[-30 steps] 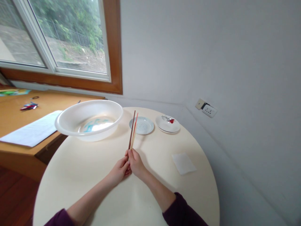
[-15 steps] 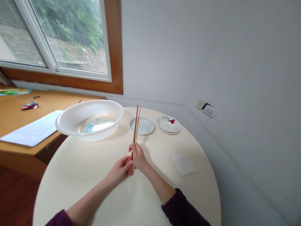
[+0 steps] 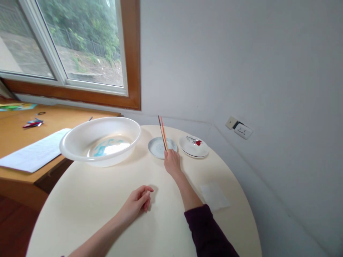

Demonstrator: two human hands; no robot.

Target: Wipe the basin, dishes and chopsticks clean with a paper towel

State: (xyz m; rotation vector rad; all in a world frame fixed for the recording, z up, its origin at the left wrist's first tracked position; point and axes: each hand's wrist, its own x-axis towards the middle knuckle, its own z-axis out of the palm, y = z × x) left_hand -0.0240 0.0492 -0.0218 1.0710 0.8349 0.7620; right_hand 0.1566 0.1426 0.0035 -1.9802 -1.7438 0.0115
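Note:
My right hand (image 3: 172, 162) is closed round the lower end of a few thin chopsticks (image 3: 163, 134), dark brown, red-orange and pale. They stand up from the fist, leaning slightly left, in front of a pale blue-grey plate (image 3: 154, 147). The hand is at that plate's near right edge; whether it touches the rim I cannot tell. My left hand (image 3: 139, 200) rests on the white round table (image 3: 107, 192), its fingers loosely curled and apart, with nothing in them. Right of the blue-grey plate lie stacked white plates (image 3: 191, 149) with a red flower pattern.
A large translucent white basin (image 3: 123, 151) stands at the table's back left. A white cloth or tissue (image 3: 214, 196) lies at the right. On the adjoining wooden desk (image 3: 61, 116) are paper sheets (image 3: 34, 151) and several pens (image 3: 32, 123). A wall borders the table behind and right.
My right hand has carried the chopsticks forward and to the right, towards the blue-grey plate. My left hand has let go of their lower end and stays near the table's middle.

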